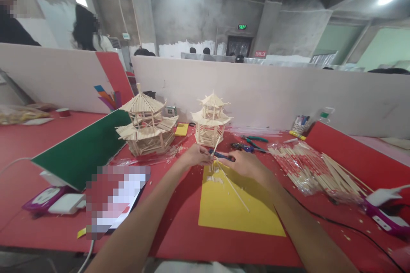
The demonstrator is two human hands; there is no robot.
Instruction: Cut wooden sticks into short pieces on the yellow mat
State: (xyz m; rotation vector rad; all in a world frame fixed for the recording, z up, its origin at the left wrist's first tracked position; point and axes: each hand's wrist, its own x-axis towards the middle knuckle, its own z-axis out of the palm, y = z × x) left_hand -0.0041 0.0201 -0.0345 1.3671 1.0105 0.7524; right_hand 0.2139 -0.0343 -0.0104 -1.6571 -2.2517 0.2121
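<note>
My left hand pinches a thin pale wooden stick above the top of a yellow sheet. In my right hand is a pair of blue-handled cutting pliers, its jaws at the stick; whether they touch it is too small to tell. Another long thin stick slants down over the sheet. Short cut stick pieces lie in small rows near the sheet's upper left. Just beyond my hands stands a small two-tiered stick pagoda, with a larger one to its left.
Green-handled pliers lie behind my right hand. Bagged wooden sticks are on the right, near a pen holder. A green board, a partly blurred phone-like item and purple power strips flank the red table.
</note>
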